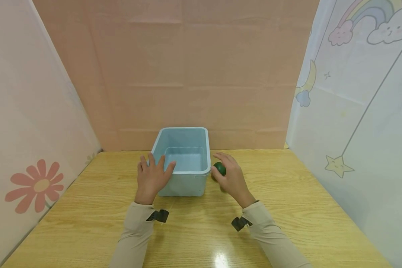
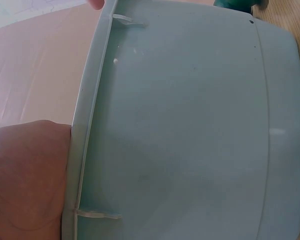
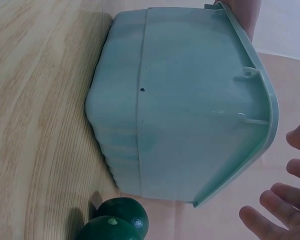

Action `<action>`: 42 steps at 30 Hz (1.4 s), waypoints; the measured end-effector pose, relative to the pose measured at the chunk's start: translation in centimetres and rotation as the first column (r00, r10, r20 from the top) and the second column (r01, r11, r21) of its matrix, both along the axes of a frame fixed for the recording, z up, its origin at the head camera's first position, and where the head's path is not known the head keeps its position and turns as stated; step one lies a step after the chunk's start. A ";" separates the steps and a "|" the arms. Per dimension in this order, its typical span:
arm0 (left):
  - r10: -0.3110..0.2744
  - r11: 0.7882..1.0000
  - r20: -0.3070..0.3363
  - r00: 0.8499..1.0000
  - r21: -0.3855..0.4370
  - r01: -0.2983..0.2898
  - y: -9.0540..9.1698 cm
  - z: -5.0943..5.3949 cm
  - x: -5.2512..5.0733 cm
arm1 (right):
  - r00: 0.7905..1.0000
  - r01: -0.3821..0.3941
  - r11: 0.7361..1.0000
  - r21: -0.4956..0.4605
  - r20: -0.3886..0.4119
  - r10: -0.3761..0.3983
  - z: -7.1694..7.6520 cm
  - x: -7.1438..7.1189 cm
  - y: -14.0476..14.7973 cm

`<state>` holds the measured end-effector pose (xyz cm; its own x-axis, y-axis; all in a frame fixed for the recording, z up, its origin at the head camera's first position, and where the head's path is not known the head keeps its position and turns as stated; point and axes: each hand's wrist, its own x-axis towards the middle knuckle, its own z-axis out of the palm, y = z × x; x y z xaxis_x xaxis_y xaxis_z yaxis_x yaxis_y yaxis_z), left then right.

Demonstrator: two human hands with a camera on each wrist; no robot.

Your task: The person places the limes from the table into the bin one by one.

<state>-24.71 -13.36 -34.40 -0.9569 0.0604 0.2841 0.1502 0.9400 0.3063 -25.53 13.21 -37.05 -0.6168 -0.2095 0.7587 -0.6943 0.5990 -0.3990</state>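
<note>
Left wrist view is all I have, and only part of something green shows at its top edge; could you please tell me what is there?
Observer: The right wrist view shows two round, dark green objects beside the bin.
Operator: Thank you. Does anything lie in the bin?
Observer: Nothing, as far as the head view shows its inside.
Operator: And are those green objects being held?
Observer: The right hand is close by, but the right wrist view shows its fingers not closed round either one.
</note>
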 end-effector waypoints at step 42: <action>-0.008 1.000 0.045 0.999 0.021 0.007 -0.5 0.0 -0.3 | 0.998 0.057 0.998 0.028 0.039 -0.058 0.0 -0.1 -0.1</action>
<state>-25.01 -13.85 -34.38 -0.9682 0.0616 0.2423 0.1426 0.9322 0.3327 -25.67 13.11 -37.05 -0.6583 -0.1927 0.7276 -0.6419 0.6486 -0.4090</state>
